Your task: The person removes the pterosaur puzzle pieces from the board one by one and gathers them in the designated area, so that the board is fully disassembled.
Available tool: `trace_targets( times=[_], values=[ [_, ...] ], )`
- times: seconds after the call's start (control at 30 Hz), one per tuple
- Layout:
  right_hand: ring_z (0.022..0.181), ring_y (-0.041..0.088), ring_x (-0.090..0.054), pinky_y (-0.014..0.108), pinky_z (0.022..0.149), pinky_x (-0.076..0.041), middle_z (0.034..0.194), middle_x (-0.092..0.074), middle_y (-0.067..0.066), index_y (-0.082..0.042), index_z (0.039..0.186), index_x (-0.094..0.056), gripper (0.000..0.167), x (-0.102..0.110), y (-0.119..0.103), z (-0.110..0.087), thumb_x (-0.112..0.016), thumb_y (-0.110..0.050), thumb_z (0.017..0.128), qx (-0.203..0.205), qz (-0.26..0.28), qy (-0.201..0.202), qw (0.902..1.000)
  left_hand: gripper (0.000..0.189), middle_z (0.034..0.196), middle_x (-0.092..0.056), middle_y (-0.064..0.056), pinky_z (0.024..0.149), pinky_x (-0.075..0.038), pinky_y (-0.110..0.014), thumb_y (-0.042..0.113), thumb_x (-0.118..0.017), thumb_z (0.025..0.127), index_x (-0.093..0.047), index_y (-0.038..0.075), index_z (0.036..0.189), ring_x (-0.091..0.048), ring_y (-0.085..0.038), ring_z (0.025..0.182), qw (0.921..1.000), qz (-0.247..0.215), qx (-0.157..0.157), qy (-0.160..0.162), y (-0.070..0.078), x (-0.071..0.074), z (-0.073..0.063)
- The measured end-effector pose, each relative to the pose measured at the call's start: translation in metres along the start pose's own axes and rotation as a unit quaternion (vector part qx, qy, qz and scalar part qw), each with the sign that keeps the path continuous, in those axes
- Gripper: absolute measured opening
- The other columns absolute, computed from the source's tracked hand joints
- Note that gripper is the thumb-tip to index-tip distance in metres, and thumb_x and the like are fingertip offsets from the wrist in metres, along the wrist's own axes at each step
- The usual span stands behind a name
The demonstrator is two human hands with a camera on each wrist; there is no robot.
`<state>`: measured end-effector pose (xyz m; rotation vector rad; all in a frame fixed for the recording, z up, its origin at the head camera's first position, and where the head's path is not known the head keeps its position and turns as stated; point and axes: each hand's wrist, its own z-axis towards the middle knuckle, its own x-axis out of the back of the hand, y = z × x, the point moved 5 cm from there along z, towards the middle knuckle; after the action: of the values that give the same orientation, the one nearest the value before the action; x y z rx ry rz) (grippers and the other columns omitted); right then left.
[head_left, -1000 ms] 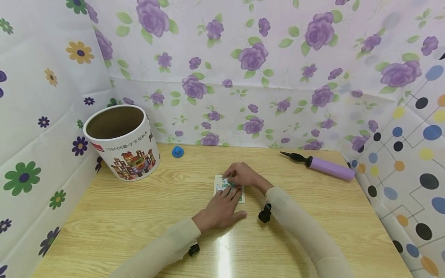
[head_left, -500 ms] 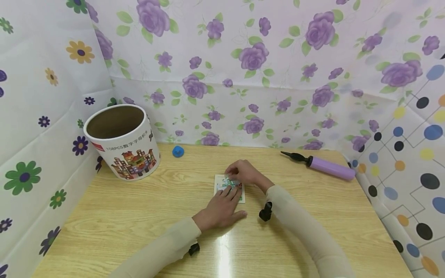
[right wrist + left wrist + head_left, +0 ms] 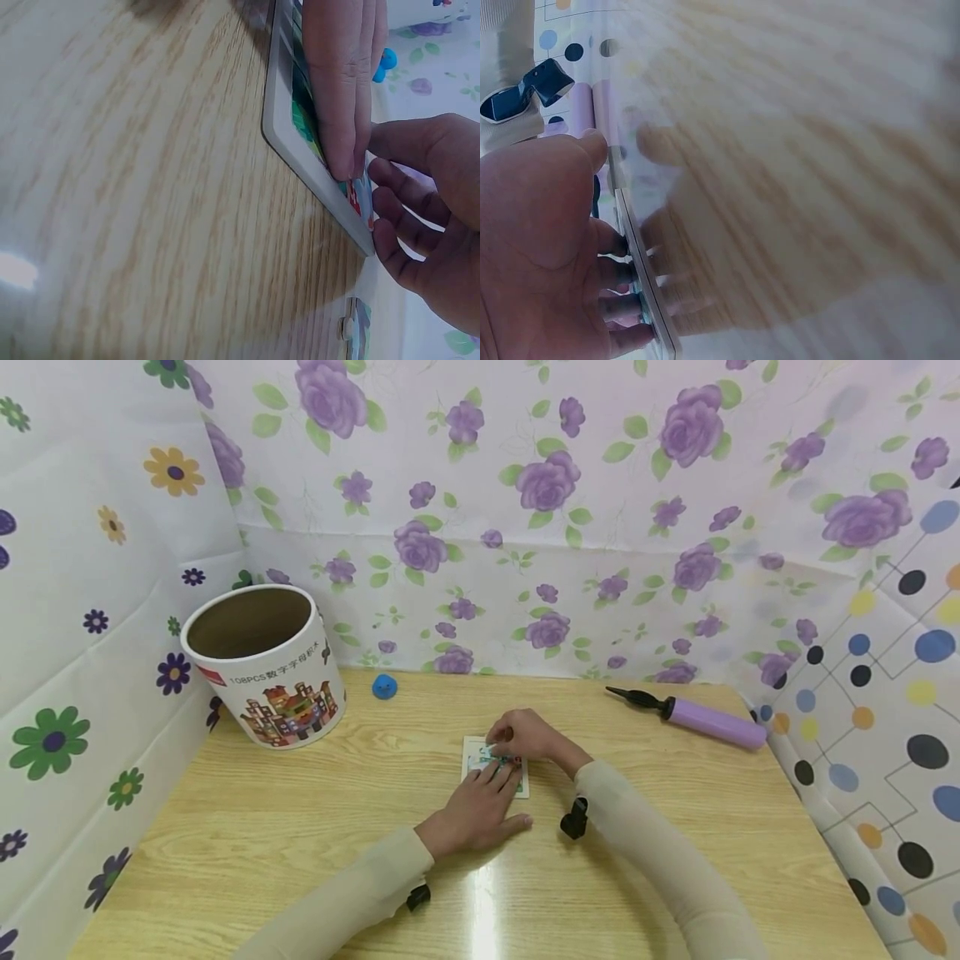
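Note:
A small jigsaw puzzle (image 3: 471,746) in a pale frame lies on the table, with green, blue and red printing on its pieces. My left hand (image 3: 476,814) rests palm down, its straight fingertips pressing on the puzzle's near part and its thumb out to the right. Over the far part, my right hand (image 3: 527,735) has bent fingers, their tips at the pieces. Right wrist view: the right fingers (image 3: 405,202) meet the puzzle's edge beside the left fingers (image 3: 337,90); whether they pinch a piece I cannot tell. A loose puzzle piece (image 3: 360,330) lies outside the frame.
On the wooden table (image 3: 315,810), a large white bucket (image 3: 285,693) with printed blocks stands at the back left. A small blue toy (image 3: 384,687) is to its right. A purple hand pump (image 3: 712,722) lies at the back right. Patterned cloth (image 3: 480,568) surrounds the table.
The right hand lifts slightly off the puzzle's far part, then comes back down with its fingertips at the pieces. The left hand stays in place.

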<state>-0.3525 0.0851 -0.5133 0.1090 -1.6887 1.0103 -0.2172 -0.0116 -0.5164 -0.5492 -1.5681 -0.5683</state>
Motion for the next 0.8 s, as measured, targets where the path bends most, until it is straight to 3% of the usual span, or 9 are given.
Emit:
trace_targets(
  times=[0.33,0.57,0.8],
  values=[
    [0.083,0.006,-0.067,0.029,0.078,-0.057,0.097,-0.075,-0.005,-0.015,0.109,-0.080,0.017,-0.0018,-0.0022,-0.0004,-0.076,-0.021,0.095,-0.012,-0.004,-0.011,0.9999,0.079,0.167,-0.027,-0.015,0.118,-0.035,-0.047,0.058,-0.037,0.107,-0.027,0.002,0.161,-0.027,-0.033,0.153,1.0000,-0.008,0.000,-0.003,-0.0006,-0.0006,0.0004],
    [0.081,0.006,-0.066,0.029,0.075,-0.056,0.095,-0.074,-0.006,-0.014,0.109,-0.080,0.016,0.0001,-0.0009,-0.0022,-0.076,-0.020,0.095,-0.014,0.024,-0.008,0.9996,0.079,0.168,-0.025,-0.015,0.118,-0.034,-0.048,0.059,-0.037,0.107,-0.026,0.002,0.162,-0.026,-0.032,0.154,0.9999,-0.010,-0.002,-0.002,-0.0013,-0.0028,0.0004],
    [0.086,0.009,-0.063,0.030,0.077,-0.055,0.102,-0.070,-0.003,-0.017,0.106,-0.079,0.012,0.0023,-0.0030,-0.0034,-0.076,-0.018,0.094,-0.002,0.026,0.000,0.9997,0.080,0.167,-0.027,-0.015,0.118,-0.035,-0.048,0.059,-0.037,0.107,-0.026,0.002,0.161,-0.028,-0.034,0.153,1.0000,-0.002,-0.005,0.003,-0.0015,-0.0015,0.0004]
  ],
)
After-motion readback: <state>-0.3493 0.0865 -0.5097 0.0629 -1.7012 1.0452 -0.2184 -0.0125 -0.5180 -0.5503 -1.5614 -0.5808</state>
